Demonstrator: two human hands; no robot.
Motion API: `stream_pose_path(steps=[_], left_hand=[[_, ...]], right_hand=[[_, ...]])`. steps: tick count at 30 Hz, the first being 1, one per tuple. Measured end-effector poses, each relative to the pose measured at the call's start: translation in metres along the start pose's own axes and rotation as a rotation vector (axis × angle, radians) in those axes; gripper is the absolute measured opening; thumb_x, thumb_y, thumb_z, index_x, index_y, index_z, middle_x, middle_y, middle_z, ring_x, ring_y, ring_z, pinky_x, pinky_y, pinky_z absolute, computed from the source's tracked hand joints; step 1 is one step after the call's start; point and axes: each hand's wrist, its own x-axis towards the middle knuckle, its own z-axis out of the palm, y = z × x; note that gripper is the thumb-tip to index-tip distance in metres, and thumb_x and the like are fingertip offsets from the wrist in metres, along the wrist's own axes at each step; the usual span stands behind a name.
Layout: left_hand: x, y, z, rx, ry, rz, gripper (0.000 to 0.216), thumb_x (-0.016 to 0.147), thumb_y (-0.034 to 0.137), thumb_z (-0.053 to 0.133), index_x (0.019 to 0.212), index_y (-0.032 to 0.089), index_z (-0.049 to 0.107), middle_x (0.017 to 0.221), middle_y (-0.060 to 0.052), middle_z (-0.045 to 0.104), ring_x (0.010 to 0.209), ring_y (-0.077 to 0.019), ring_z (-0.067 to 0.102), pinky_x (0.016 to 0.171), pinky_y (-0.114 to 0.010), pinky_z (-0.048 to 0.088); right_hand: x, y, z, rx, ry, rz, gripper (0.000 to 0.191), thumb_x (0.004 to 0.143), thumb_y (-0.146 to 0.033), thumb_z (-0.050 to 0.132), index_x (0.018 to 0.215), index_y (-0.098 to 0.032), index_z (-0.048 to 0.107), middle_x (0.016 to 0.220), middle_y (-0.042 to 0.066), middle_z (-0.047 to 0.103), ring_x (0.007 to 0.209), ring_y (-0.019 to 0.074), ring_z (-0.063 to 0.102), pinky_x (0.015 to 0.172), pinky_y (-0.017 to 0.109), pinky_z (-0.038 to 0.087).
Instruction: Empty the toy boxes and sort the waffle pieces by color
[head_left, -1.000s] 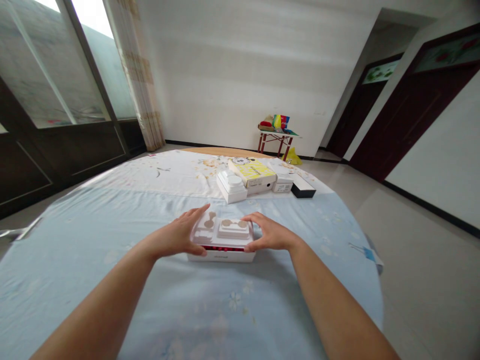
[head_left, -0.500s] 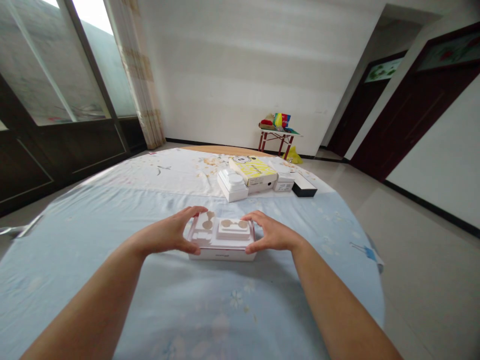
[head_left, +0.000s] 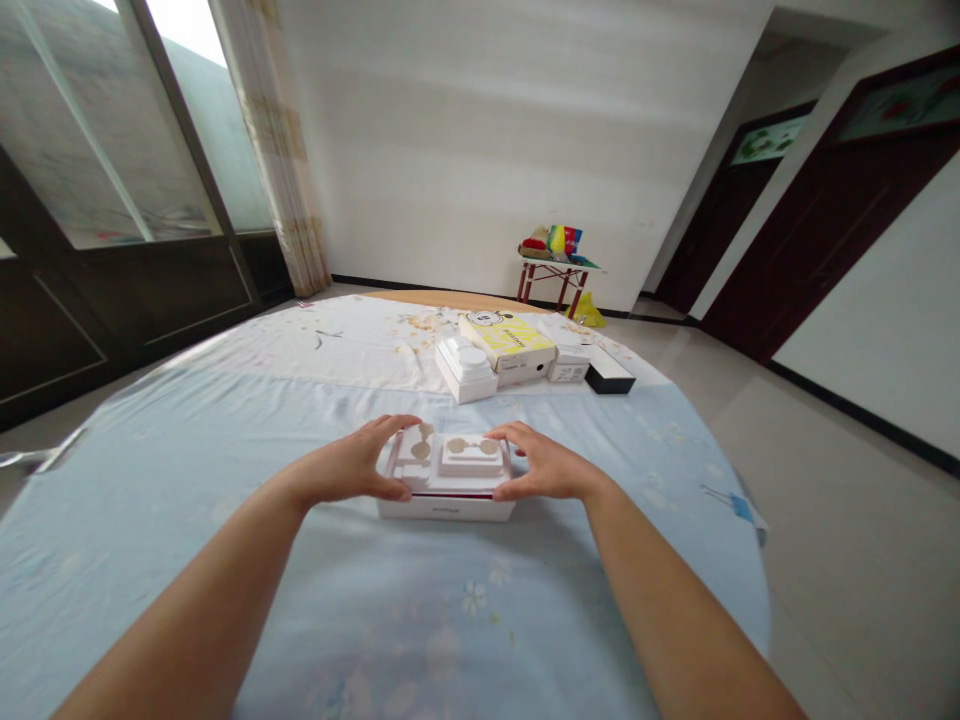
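A: What is found nearest?
B: The front wall of a white box (head_left: 446, 510), set on the blue cloth (head_left: 390, 610). Above it a white insert (head_left: 437, 482) is seen, marked off from the wall by a thin dark red line (head_left: 459, 495).

A: How are the hands placed?
B: The insert's left end is pinched by the left hand (head_left: 356, 465), its right end by the right hand (head_left: 547, 468); both thumbs are laid along the front edge, and the fingers are curved over toward the back. How firmly the rear edge is gripped cannot be told, as it is small and partly covered.

A: And the long axis?
B: It is run crosswise, from hand to hand. The insert is lodged between the palms, inward of each, so neither hand can be called nearer.

A: What differs from the picture of a second ago?
B: The red band at the front was shown broader then; now it is reduced to a line. The left fingertips are also set closer to the insert's rear corner.

A: Farther off?
B: A stepped white box (head_left: 465, 370) is stood beside a yellow box (head_left: 510, 343); beyond, a small table (head_left: 555, 263) is seen by the wall.
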Motion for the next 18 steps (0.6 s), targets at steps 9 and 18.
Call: stream_pose_path(steps=[9, 18], left_hand=[[0.002, -0.010, 0.002, -0.080, -0.039, -0.029, 0.091, 0.057, 0.050, 0.068, 0.137, 0.027, 0.030, 0.136, -0.008, 0.045, 0.122, -0.0261, 0.044, 0.099, -0.036, 0.036], [0.010, -0.025, 0.008, -0.094, -0.071, 0.034, 0.085, 0.055, 0.053, 0.068, 0.129, 0.022, 0.040, 0.129, -0.009, 0.045, 0.115, -0.0233, 0.048, 0.095, -0.031, 0.041]], right_hand=[[0.001, 0.001, -0.002, -0.007, -0.017, -0.016, 0.059, 0.065, -0.044, 0.073, 0.117, -0.022, 0.054, 0.117, 0.006, 0.050, 0.112, 0.0217, 0.047, 0.100, 0.039, 0.035], [0.003, 0.009, 0.002, 0.023, -0.019, -0.005, 0.072, 0.065, -0.043, 0.073, 0.128, -0.022, 0.045, 0.126, 0.009, 0.044, 0.119, 0.0223, 0.042, 0.103, 0.038, 0.032]])
